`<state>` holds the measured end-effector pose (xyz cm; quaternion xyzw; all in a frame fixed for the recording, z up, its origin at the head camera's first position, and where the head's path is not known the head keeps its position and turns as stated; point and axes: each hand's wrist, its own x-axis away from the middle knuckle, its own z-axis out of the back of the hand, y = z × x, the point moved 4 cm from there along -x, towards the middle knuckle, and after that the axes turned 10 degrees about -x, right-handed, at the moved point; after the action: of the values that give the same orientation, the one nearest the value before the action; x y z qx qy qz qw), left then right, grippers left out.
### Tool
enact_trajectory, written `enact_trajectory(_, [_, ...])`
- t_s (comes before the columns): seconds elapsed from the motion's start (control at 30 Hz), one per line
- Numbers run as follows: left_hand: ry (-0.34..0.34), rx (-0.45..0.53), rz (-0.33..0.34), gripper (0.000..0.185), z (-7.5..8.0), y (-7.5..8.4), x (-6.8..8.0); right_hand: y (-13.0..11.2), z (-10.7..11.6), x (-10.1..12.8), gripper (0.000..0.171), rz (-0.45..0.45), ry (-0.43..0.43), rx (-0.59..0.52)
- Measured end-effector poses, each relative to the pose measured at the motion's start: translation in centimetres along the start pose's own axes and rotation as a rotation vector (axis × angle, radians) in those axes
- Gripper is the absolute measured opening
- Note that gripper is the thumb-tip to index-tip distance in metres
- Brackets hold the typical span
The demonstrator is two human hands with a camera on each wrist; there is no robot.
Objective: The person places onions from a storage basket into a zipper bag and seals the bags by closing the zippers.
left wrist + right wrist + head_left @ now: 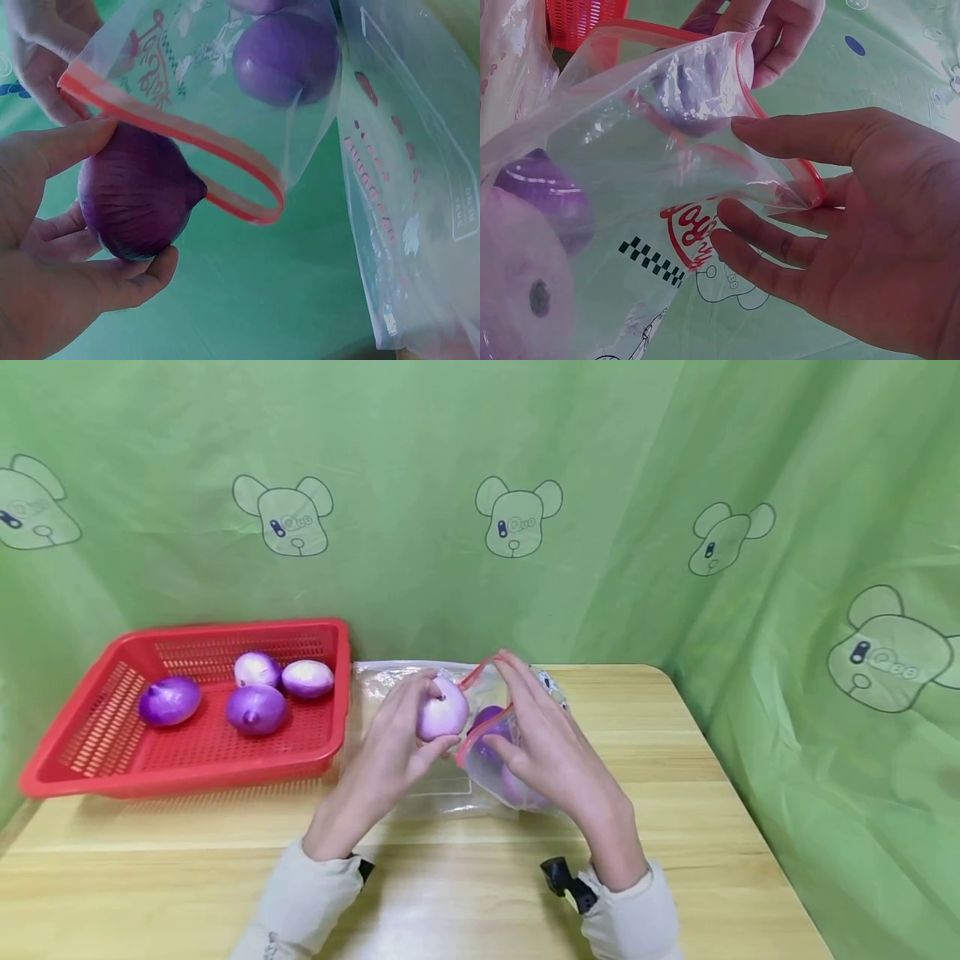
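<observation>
My left hand (433, 717) grips a purple onion (446, 713) at the mouth of a clear zip bag (501, 758) with a red rim. In the left wrist view the onion (139, 196) sits between thumb and fingers of the left hand (112, 202), just below the red rim (180, 139). My right hand (498, 708) pinches the bag's rim and holds the mouth wide; in the right wrist view the right hand (731, 169) has its thumb over the plastic and its fingers under it. Purple onions (544, 187) lie inside the bag (652, 150).
A red plastic basket (105, 760) with several purple onions (257, 708) stands at the left of the wooden table (675, 793). A second clear bag (390, 681) lies flat under the hands. A green curtain hangs behind and to the right.
</observation>
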<state>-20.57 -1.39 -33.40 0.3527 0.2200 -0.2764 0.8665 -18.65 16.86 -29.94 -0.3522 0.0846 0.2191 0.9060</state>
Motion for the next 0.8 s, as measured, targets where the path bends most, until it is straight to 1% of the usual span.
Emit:
enact_trajectory(0.13, [-0.02,0.01,0.0,0.062,-0.43,0.11,0.12,0.05,-0.03,0.01,0.09,0.014,0.003,0.002])
enact_trajectory(0.3, [-0.02,-0.016,-0.023,0.052,-0.63,0.24,0.19,0.01,0.02,-0.03,0.09,0.03,0.003,-0.003])
enact_trajectory(0.37, [-0.017,-0.025,-0.033,0.046,-0.61,0.25,0.23,0.0,0.07,-0.03,0.09,0.031,0.0,-0.018])
enact_trajectory(0.43, [-0.021,-0.028,-0.039,0.044,-0.61,0.25,0.3,0.02,0.15,0.02,0.091,0.029,-0.002,-0.039])
enact_trajectory(0.5, [-0.05,-0.026,-0.042,0.044,-0.64,0.29,0.32,0.1,0.25,0.08,0.092,0.023,-0.003,-0.058])
enact_trajectory(0.63, [-0.139,-0.019,-0.04,0.046,-0.85,0.23,0.47,0.26,0.45,0.16,0.093,0.009,-0.003,-0.069])
enact_trajectory(0.7, [-0.176,-0.024,-0.037,0.044,-0.99,0.13,0.54,0.32,0.55,0.2,0.094,0.004,-0.003,-0.071])
enact_trajectory(0.77, [-0.184,-0.017,-0.037,0.038,-0.99,0.07,0.51,0.33,0.66,0.24,0.094,-0.002,-0.002,-0.074])
enact_trajectory(0.8, [-0.174,-0.015,-0.038,0.034,-0.91,0.05,0.45,0.34,0.71,0.27,0.094,-0.003,-0.001,-0.077])
